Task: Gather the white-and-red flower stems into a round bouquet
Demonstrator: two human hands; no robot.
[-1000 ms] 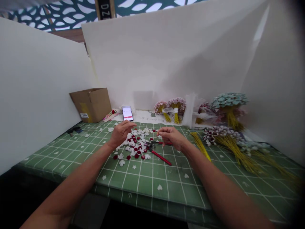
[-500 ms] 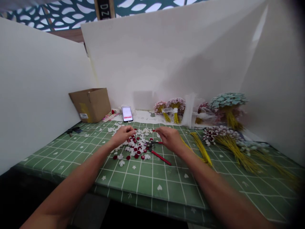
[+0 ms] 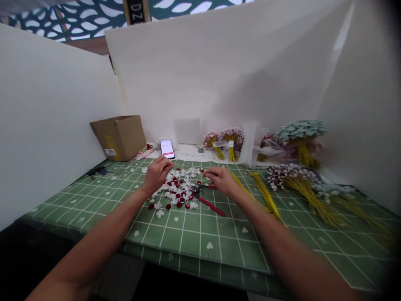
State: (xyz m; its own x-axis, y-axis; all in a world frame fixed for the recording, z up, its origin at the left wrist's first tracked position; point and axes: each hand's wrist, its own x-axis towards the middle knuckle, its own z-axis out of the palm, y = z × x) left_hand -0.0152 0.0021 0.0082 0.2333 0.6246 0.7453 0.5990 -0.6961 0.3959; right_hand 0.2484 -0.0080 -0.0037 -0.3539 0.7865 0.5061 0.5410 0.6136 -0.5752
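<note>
My left hand (image 3: 156, 174) hovers over a scatter of small white and dark red flower heads (image 3: 175, 193) on the green grid mat (image 3: 200, 234), its fingers curled in a pinch on something I cannot make out. My right hand (image 3: 221, 179) is just right of the pile, fingers pinched on a thin yellow stem (image 3: 239, 187) that trails back past my wrist. Red-handled pliers (image 3: 205, 200) lie on the mat between and below the two hands.
A cardboard box (image 3: 119, 137) stands at the back left and a lit phone (image 3: 167, 149) leans behind the pile. Flower bunches with yellow stems (image 3: 300, 188) lie along the right and back. White boards wall in three sides. A dark tool (image 3: 97, 171) lies far left.
My left hand closed from loosely open into a pinch over the flower heads. My right hand shifted slightly left and down, and a yellow stem now shows behind it.
</note>
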